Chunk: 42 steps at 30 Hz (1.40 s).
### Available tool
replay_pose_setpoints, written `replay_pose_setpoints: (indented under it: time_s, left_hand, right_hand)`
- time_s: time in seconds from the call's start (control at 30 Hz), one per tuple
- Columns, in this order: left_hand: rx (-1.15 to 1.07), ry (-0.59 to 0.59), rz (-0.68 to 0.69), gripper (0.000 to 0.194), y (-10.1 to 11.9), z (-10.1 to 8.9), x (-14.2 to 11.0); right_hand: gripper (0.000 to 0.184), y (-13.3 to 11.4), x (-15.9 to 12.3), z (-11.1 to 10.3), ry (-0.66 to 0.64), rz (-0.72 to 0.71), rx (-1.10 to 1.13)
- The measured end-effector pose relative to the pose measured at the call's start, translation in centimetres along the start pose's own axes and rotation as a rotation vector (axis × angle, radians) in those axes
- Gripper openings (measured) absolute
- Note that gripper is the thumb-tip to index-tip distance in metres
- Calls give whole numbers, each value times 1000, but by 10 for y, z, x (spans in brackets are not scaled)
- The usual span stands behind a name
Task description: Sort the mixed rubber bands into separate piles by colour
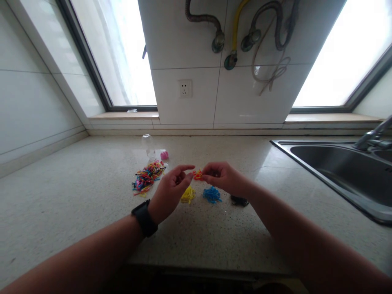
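A small pile of orange-red rubber bands (198,175) lies on the counter between my hands. My left hand (171,188), with a black watch (145,218) on the wrist, reaches to the pile's left side, index finger stretched out and thumb apart from it. Closed in a pinch at the pile's right edge is my right hand (225,176); what its fingertips hold is too small to make out. Nearer to me lie a yellow band pile (188,195), a blue one (212,194) and a black one (239,200), partly covered by my right forearm. Mixed coloured bands (147,178) are heaped left.
A clear plastic bottle (149,148) stands upside down behind the mixed heap, beside a pink cap-like piece (164,155). On the right a steel sink (306,171) with a tap (372,136) is set into the speckled counter (92,196). Tiled wall and pipes are behind.
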<state>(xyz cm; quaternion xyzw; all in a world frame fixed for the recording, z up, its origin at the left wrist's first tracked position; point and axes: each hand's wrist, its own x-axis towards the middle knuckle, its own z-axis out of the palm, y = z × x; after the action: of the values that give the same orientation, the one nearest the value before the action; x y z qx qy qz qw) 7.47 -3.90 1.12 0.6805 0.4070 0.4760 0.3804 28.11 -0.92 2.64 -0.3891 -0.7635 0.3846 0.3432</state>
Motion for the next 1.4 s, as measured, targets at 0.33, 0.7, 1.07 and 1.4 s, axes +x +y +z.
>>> replay_pose_setpoints:
  time_s: [0.33, 0.7, 1.07, 1.4]
  left_hand:
    - [2, -67, -97, 34, 0, 0, 2]
    - [-34, -52, -94, 29, -1, -3, 5]
    - [290, -317, -2, 27, -14, -38, 25]
    - [660, -412, 69, 28, -35, -45, 30]
  right_hand:
    - [21, 0, -2, 5, -10, -9, -179]
    - [22, 1, -2, 7, 20, -11, -227]
    - [18, 9, 2, 3, 71, 7, -203]
    - [17, 6, 1, 4, 78, 2, -261]
